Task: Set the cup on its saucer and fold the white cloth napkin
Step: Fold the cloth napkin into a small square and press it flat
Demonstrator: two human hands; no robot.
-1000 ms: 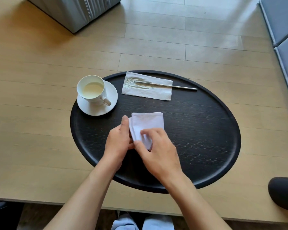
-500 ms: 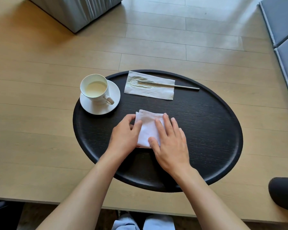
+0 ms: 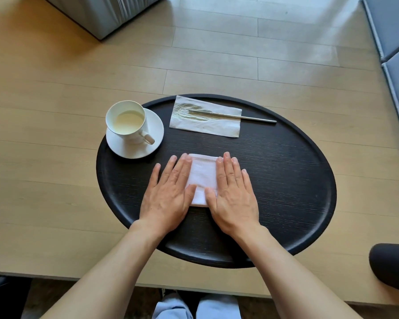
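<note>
A white cup (image 3: 126, 119) holding a pale liquid stands on its white saucer (image 3: 154, 125) at the left of a black oval tray (image 3: 286, 180). The white cloth napkin (image 3: 204, 174) lies folded into a small rectangle in the middle of the tray. My left hand (image 3: 168, 196) rests flat on the napkin's left edge, palm down, fingers spread. My right hand (image 3: 234, 194) lies flat on its right edge the same way. Neither hand grips anything; the napkin's side edges are hidden under them.
A paper napkin (image 3: 205, 119) with a metal utensil (image 3: 251, 118) across it lies at the back of the tray. The tray sits on a light wooden table (image 3: 44, 157). A grey box (image 3: 101, 12) stands at the far left, blue cushions (image 3: 396, 42) at the right.
Both hands have stopped pinching and folding the cloth and have spread out flat, palms down, on either side of the folded napkin. The cup and saucer stayed put.
</note>
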